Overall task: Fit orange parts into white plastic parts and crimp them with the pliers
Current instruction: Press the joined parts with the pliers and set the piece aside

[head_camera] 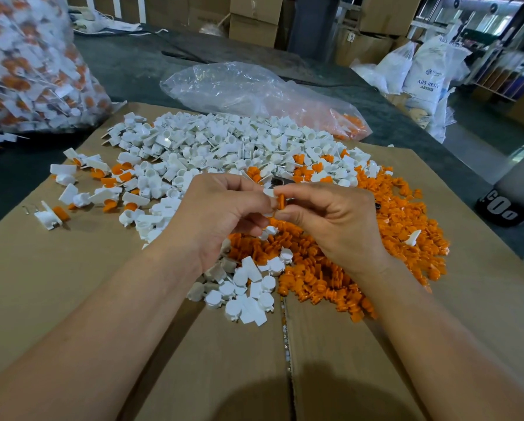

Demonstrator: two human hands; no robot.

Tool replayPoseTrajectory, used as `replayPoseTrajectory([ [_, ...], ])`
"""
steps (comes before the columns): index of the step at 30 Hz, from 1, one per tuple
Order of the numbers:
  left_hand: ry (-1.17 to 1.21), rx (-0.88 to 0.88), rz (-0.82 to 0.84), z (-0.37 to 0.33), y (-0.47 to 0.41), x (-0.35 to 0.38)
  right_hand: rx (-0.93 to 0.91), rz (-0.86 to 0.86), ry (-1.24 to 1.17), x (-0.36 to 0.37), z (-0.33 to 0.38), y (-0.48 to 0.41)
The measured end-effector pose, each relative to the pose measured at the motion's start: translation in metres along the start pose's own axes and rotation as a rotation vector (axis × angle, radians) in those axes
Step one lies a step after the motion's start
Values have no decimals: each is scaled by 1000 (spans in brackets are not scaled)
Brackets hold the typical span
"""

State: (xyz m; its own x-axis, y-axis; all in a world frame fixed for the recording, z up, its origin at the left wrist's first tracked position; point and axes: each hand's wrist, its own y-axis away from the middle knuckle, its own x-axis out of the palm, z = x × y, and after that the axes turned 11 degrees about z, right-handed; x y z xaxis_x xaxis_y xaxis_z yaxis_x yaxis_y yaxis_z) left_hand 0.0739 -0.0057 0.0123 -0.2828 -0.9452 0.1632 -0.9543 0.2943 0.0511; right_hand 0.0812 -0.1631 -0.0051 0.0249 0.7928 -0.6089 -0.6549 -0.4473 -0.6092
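My left hand point(221, 208) pinches a small white plastic part point(269, 193) at its fingertips. My right hand point(330, 214) pinches an orange part point(281, 202) and holds it against the white one, above the middle of the cardboard. Beneath and to the right lies a heap of orange parts point(376, 238). A wide heap of white parts point(218, 144) spreads behind the hands, and a smaller cluster of white parts point(248, 290) lies in front. A dark piece of the pliers point(280, 181) shows just behind my fingers, mostly hidden.
Fitted white-and-orange pieces point(102, 192) lie scattered at the left of the cardboard sheet point(72, 299). A big clear bag of finished pieces point(26, 65) stands at back left. A nearly flat clear bag point(254, 92) with some orange parts lies behind the heaps. Boxes and white sacks point(421, 71) stand beyond the table.
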Motion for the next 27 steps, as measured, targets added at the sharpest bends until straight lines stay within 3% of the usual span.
replayPoseTrajectory([
  [13,16,0,-3,1,-1,0,3,14,24,2,1,-1],
  [17,46,-2,-30,-1,-2,-1,233,76,-41,-9,3,-4],
  [20,77,-4,-49,-1,-3,-2,504,63,149,-34,-6,-5],
  [22,82,-2,-52,-1,-2,-3,670,170,340,-51,-16,-3],
  [27,109,12,-48,-2,-2,-4,875,710,621,-61,-26,2],
])
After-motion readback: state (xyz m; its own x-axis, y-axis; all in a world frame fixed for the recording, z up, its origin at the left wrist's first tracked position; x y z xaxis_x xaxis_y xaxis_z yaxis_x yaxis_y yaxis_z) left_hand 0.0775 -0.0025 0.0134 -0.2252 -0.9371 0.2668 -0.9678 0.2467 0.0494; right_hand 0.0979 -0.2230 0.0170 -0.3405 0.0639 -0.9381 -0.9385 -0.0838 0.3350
